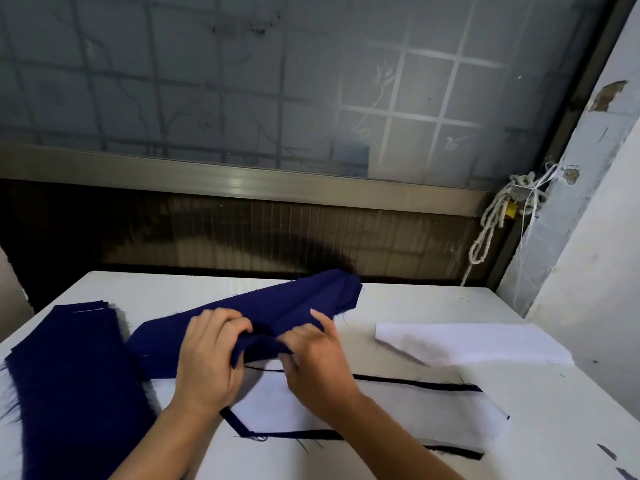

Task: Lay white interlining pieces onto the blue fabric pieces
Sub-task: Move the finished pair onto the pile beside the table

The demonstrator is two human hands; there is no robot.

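A frosted window [242, 81] with a grid of bars showing behind it fills the upper view, edged below by a metal frame [242, 183]. Under it runs a dark ribbed panel [277, 237]. At right stands a pale wall [588, 254] with chipped paint; a knotted rope [491, 220] hangs beside it. The white surface [433, 303] lies in soft light

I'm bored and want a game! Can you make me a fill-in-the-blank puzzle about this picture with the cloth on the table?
1. The left hand and right hand both grip a fabric piece coloured ____.
2. The loose white interlining piece lies on the table to the ____ of the hands.
3. The stack of blue fabric lies to the ____ of the hands.

Missing words: blue; right; left.
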